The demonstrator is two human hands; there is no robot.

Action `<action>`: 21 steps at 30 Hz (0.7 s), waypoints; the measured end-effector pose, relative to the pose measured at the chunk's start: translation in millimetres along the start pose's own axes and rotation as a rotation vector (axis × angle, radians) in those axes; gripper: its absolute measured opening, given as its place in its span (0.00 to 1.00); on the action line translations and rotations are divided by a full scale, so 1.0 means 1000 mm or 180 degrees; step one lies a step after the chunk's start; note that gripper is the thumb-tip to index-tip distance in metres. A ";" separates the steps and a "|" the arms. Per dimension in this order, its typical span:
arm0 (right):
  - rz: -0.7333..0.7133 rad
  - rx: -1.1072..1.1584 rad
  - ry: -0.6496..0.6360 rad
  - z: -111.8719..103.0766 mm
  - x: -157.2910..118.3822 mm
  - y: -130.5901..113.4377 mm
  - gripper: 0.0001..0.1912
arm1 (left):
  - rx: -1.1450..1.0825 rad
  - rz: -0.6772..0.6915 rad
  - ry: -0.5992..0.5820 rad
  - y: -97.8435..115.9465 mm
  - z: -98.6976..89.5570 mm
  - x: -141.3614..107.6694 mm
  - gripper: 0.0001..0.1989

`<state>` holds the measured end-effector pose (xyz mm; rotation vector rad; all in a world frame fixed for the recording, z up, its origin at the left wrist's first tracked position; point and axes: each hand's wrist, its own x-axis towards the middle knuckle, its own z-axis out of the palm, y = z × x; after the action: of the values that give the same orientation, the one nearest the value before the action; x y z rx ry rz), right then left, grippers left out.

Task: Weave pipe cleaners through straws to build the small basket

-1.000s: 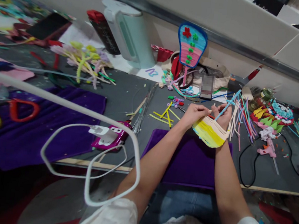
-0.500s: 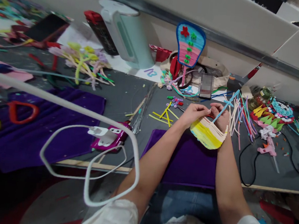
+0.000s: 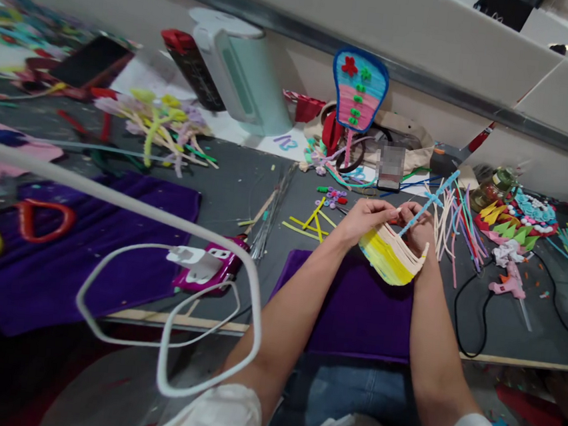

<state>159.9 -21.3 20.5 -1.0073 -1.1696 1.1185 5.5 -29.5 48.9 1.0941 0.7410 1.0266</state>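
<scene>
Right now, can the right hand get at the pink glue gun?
Probably yes: the glue gun lies out on the table to its right, nothing tall between. But the right hand looks busy at the yellow craft.

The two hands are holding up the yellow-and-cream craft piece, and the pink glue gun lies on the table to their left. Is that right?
Wrong side: the left hand and right hand do hold up the craft piece, but the head view shows the pink glue gun on the table to their right.
</scene>
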 end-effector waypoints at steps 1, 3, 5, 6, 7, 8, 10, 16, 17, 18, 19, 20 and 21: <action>-0.0009 0.0004 0.0009 0.000 0.000 0.000 0.14 | -0.0008 0.0042 0.0058 -0.001 0.000 0.001 0.20; -0.0052 0.0003 0.0036 0.000 -0.001 -0.002 0.13 | 0.0016 0.0147 0.0241 -0.004 0.001 0.004 0.19; -0.0103 -0.0029 0.0097 0.001 -0.002 -0.004 0.12 | 0.0081 0.0216 0.0473 -0.008 0.002 0.007 0.19; -0.0121 -0.0045 0.0141 0.002 -0.002 -0.005 0.12 | 0.0107 0.0224 0.0570 -0.009 0.002 0.008 0.19; -0.0128 -0.0053 0.0187 0.004 -0.003 -0.006 0.12 | 0.0120 0.0216 0.0636 -0.011 0.002 0.009 0.19; -0.0123 -0.0054 0.0218 0.005 -0.003 -0.007 0.12 | 0.0118 0.0199 0.0665 -0.011 0.001 0.009 0.19; -0.0094 -0.0016 0.0193 0.007 -0.005 -0.009 0.13 | 0.0065 0.0166 0.0652 -0.012 0.000 0.009 0.18; 0.0033 0.0160 -0.0099 0.008 -0.009 -0.015 0.12 | -0.0186 0.0017 0.0525 -0.010 -0.004 0.008 0.17; 0.0029 0.0145 -0.0072 0.007 -0.009 -0.015 0.11 | -0.0215 -0.0025 0.0485 -0.009 -0.004 0.008 0.17; 0.0013 0.0131 -0.0029 0.007 -0.008 -0.015 0.11 | -0.0248 -0.0073 0.0443 -0.008 -0.004 0.007 0.17; -0.0010 0.0133 0.0011 0.006 -0.008 -0.014 0.11 | -0.0283 -0.0132 0.0392 -0.007 -0.003 0.006 0.17; -0.0036 0.0162 0.0038 0.005 -0.007 -0.012 0.11 | -0.0319 -0.0190 0.0339 -0.006 -0.002 0.005 0.17; -0.0053 0.0224 0.0046 0.004 -0.006 -0.010 0.11 | -0.0351 -0.0235 0.0293 -0.005 -0.001 0.004 0.17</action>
<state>157.2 -29.2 30.1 -0.9485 -1.1179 1.1297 7.9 -25.7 43.7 0.9233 0.7836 1.0478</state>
